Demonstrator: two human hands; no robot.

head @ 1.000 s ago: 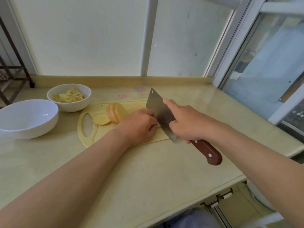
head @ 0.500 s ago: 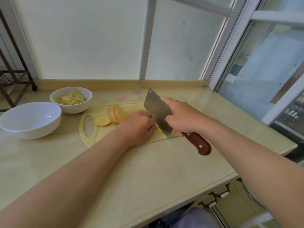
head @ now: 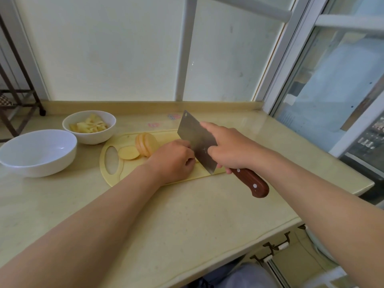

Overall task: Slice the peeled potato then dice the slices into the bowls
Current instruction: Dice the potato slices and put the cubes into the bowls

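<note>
The cut potato slices (head: 146,145) lean together on the cutting board (head: 133,170), with one slice (head: 128,153) flat beside them, away from the blade. The left hand (head: 174,161) curls its knuckles against the cleaver (head: 193,138), probably as a guide. Whether it holds any potato I cannot tell. The right hand (head: 230,151) grips the cleaver, its forefinger steadying the blade.

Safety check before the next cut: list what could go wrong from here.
1. The left hand sits curled against the cleaver; a slip could nick it.
2. The right hand lays its forefinger along the blade, so the grip might twist.
3. The slices standing on edge could topple.
</note>
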